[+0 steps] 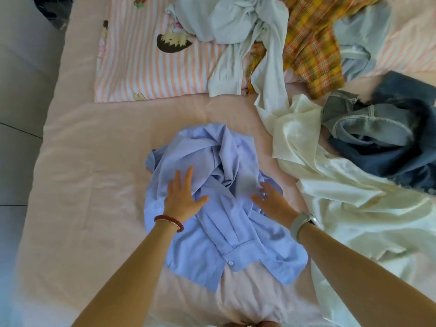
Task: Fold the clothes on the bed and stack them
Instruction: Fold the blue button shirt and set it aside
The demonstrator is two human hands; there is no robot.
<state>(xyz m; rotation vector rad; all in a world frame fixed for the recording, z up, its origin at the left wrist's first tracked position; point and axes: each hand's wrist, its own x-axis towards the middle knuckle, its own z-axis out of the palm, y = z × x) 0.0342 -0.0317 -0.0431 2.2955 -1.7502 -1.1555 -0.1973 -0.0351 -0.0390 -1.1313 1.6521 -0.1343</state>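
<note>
A light blue button shirt (219,237) lies crumpled in the middle of the pink bed (94,175), a cuff with a white button pointing toward me. My left hand (182,195), with a red bead bracelet on the wrist, rests flat on the shirt's left side, fingers straight and spread. My right hand (271,200), with a grey watch band on the wrist, hovers over or touches the shirt's right side, fingers loosely spread and slightly blurred. Neither hand grips cloth.
A cream garment (342,197) sprawls to the right. Denim pieces (389,142) lie at the far right. A pale blue garment (236,27) and a yellow plaid one (313,43) are heaped on the striped cartoon pillow (151,67). The bed's left edge meets a tiled floor (16,149).
</note>
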